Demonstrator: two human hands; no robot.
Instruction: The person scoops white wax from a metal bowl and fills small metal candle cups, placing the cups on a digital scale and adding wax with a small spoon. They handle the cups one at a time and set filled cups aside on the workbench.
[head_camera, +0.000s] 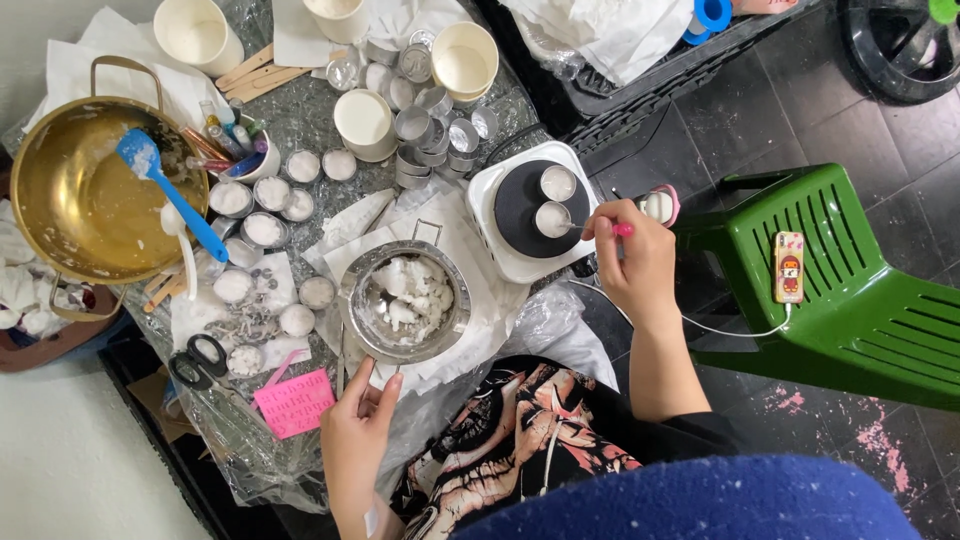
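Observation, head view. Work in hand: filling small round metal tins with white wax.

Right hand (628, 258): fingers pinched narrow on a slim pink-handled stirring tool (622, 229), its tip reaching into the nearer of two small round metal tins (552, 219) on the black round plate of a white single-burner hotplate (520, 205). The second tin (558, 183) sits just beside it on the same plate. Both show pale contents; cannot tell whether liquid or set.

Left hand (357, 420): fingers loosely curled, thumb and fingertips at the near rim of a steel handled pot holding lumps of white wax (408, 300). Whether it grips the rim or only touches it cannot be told. The pot rests on white paper towels (470, 250), just beside the hotplate.

Done, as judged: about ten small tins with white filling (272, 193) stand on the foil-covered table (300, 120) between the pot and a large brass pan with a blue silicone spatula (85, 190). That pan is nearly scraped out, with white residue only.

Left, as judged: a cluster of empty metal tins (430, 125) waits beyond the hotplate, near white paper cups (362, 122). The wax in the steel pot is solid lumps, unmelted. Black-handled scissors (190, 362) and loose wick tabs lie near a pink card (293, 402).

Estimate: roughly mid-batch.
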